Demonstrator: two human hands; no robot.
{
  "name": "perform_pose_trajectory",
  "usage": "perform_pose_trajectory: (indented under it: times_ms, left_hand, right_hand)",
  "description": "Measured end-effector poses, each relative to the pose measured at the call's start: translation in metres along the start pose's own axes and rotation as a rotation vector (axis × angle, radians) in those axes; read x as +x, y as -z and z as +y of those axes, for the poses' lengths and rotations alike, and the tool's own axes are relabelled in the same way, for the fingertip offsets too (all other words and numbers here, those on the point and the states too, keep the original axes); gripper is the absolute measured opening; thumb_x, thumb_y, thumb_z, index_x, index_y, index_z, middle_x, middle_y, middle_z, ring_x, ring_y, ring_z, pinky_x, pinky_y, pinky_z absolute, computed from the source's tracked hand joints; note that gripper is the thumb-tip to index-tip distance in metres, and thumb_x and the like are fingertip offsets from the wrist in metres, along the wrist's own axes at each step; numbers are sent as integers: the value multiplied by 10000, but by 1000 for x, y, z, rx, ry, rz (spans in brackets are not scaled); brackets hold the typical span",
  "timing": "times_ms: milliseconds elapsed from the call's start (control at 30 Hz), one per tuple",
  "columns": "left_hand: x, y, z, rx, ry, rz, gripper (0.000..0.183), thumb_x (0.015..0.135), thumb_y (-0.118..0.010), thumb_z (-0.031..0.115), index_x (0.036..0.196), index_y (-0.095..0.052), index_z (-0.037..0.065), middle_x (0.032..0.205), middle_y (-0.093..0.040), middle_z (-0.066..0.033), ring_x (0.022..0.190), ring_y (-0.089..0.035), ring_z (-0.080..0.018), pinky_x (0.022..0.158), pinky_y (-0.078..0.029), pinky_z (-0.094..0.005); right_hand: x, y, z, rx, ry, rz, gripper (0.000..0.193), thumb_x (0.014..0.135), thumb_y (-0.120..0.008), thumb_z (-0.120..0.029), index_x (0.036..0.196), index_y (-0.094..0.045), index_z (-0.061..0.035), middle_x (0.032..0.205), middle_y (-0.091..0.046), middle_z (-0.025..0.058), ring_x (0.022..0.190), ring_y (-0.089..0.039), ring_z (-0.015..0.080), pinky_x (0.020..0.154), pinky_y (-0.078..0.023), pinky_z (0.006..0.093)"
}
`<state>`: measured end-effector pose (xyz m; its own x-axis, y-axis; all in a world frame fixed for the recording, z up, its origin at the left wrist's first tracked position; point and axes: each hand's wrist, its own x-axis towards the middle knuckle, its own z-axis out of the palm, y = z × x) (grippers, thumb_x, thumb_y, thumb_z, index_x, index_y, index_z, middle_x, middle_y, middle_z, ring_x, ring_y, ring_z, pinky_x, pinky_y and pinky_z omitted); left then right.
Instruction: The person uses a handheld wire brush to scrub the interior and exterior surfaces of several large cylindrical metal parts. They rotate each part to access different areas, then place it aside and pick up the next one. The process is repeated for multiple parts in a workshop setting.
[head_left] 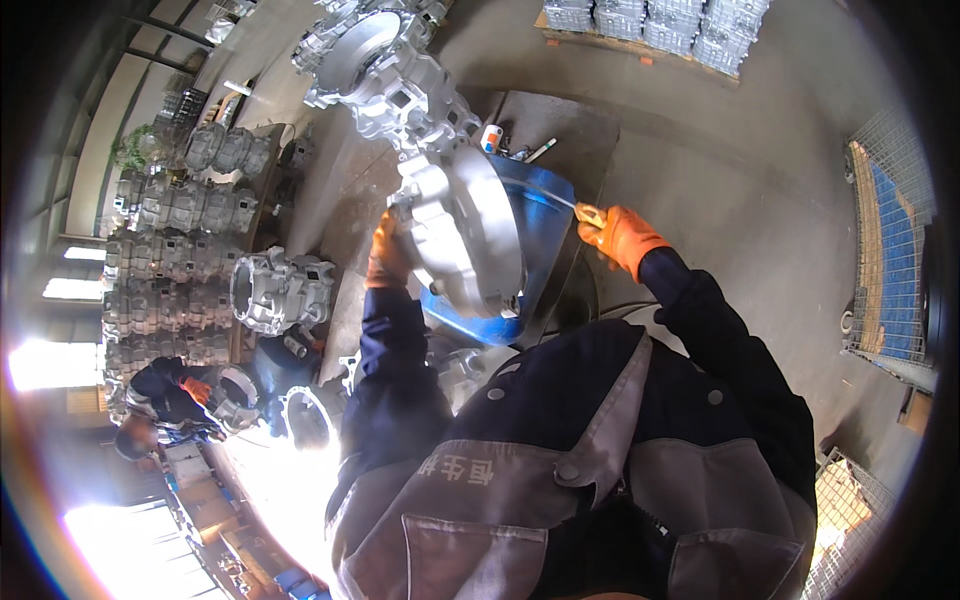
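Observation:
A large silver metal gearbox housing [450, 235] stands tilted in front of me, over a blue plastic bin [545, 215]. My left hand [388, 255], in an orange glove, is closed on the left edge of the housing. To the right, my right hand [622, 238], also gloved in orange, grips the yellow handle of a thin-shafted hand tool [563, 200]. Its narrow metal shaft points left toward the housing's round rim; I cannot tell whether the tip touches it. Beyond the bin's far edge lie a white and orange bottle [491, 138] and a white marker-like stick [541, 150].
More castings [395, 85] stand just beyond the housing, and another [282, 290] sits to the left near long stacked rows [180, 260]. A co-worker [175, 390] is at the lower left. Loaded pallets [650, 25] stand far off; a wire cage [890, 250] is at right.

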<state>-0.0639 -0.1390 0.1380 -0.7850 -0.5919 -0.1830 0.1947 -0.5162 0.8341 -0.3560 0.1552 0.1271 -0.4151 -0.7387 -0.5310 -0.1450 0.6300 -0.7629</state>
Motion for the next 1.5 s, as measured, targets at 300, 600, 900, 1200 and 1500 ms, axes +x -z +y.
perform_pose_trajectory:
  times_ms: [300,600,900,1200,1500]
  left_hand:
    - [52,79,20,17,208,-1,454,937,-542,404,1220,-633,61,1041,-694,-73,946,-666,-241,835,-532,-401]
    - [27,-44,28,878,-794,266,613,871,-717,211,1429,-474,138,1249,-613,-118,1084,-609,-248,945,-525,-374]
    - [41,-63,42,1141,-395,493,538,758,-774,322,1240,-584,177,1030,-705,-75,935,-683,-237,841,-529,-358]
    - [64,-62,61,1332,-341,677,474,815,-722,393,1184,-580,131,1090,-698,-157,1021,-653,-356,893,-497,-421]
    - [74,-89,46,1401,-426,657,390,837,-732,358,1128,-616,128,1043,-710,-145,965,-673,-323,852,-504,-404]
  right_hand:
    - [13,11,19,404,205,-726,212,913,-644,-248,1070,-562,-132,771,-601,17,536,-598,150,510,-476,291]
    - [1,-21,4,-110,9,-301,200,913,-626,-256,1065,-619,-127,733,-659,22,460,-591,161,418,-494,343]
    - [23,-24,5,81,3,29,245,912,-661,-334,1092,-680,-169,653,-562,20,482,-518,127,440,-452,301]
    - [-33,-20,-4,422,21,-592,204,907,-637,-253,1068,-579,-141,634,-588,55,424,-553,145,370,-452,323]
    - [-31,-16,9,83,-33,-73,362,928,-660,-337,1243,-648,-157,652,-584,72,455,-516,163,447,-451,340]
